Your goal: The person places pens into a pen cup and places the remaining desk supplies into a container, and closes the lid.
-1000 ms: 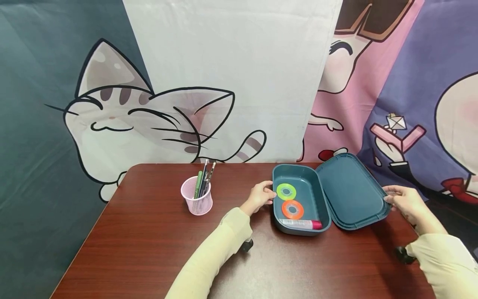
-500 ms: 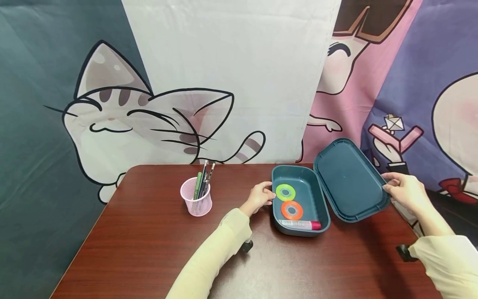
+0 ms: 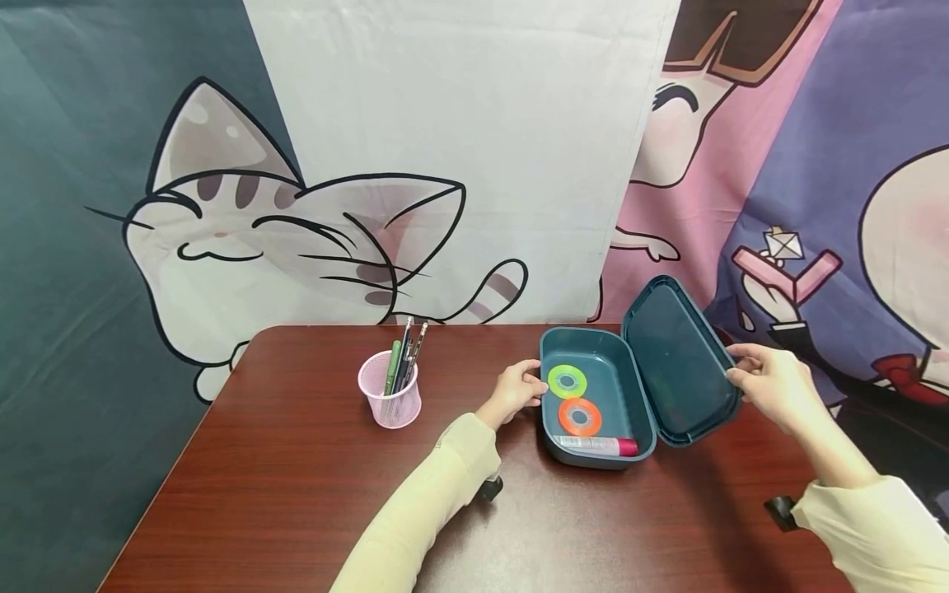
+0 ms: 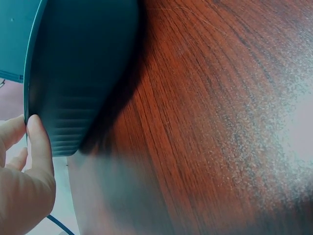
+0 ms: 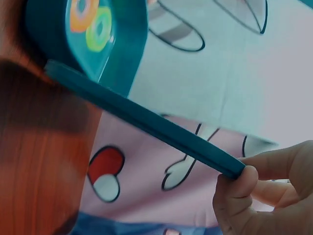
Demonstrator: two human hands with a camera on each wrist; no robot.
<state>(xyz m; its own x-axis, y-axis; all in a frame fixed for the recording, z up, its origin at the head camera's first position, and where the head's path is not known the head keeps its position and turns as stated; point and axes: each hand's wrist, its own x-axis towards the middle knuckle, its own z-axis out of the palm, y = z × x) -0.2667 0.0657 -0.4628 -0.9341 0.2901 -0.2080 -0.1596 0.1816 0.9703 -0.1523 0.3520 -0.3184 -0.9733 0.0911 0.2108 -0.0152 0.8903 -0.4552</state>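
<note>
A dark teal box [image 3: 617,403] stands on the table with its lid [image 3: 678,362] raised on its right side. Inside lie a green ring [image 3: 555,381], an orange ring [image 3: 566,417] and a white tube with a pink cap [image 3: 593,445]. My left hand [image 3: 511,389] pinches the box's left rim; the left wrist view shows the thumb [image 4: 40,142] outside the wall. My right hand [image 3: 774,389] pinches the lid's outer edge between thumb and fingers, clear in the right wrist view. The lid tilts up, its near edge at the box's right rim. Whether a hinge joins them I cannot tell.
A pink mesh cup [image 3: 390,403] with several pens and pencils stands left of the box on the brown table [image 3: 282,461]. A printed cloth [image 3: 460,115] hangs behind the table's back edge.
The lid has risen from lying nearly flat and tilted steeper toward the box. My right hand has moved up and left with it. The left hand and the box have stayed in place.
</note>
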